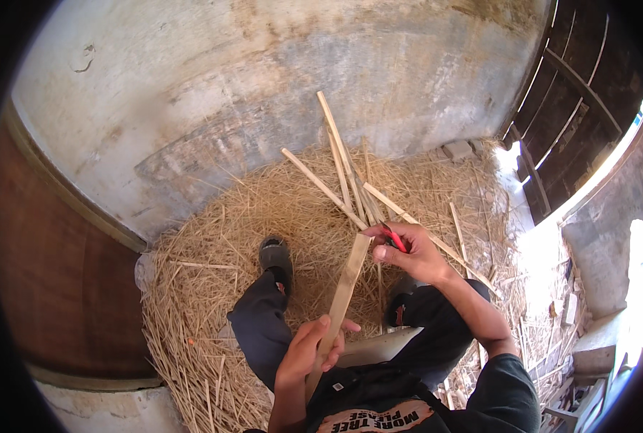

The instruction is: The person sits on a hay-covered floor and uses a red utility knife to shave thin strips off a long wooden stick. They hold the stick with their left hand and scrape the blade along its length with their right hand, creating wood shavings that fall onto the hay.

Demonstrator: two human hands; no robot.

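A flat, pale wooden strip (347, 283) slants up from my lap, its far end between my two hands and the straw. My left hand (308, 353) grips it low down, thumb on top and fingers around the far side. In my right hand (419, 258) is a small red-handled tool (395, 237); its working end is too small to make out. The fingertips of this hand reach the strip's upper end. Beyond them, several loose wooden strips (324, 186) lie crossed, some leaning toward the wall.
Straw and thin shavings (213, 238) cover the floor around my shoes (274, 254). A stained wall (263, 94) rises in front, with a brown panel (69, 267) at left. Dark wooden boards (577, 94) and a bright gap are at right, near broken blocks (570, 309).
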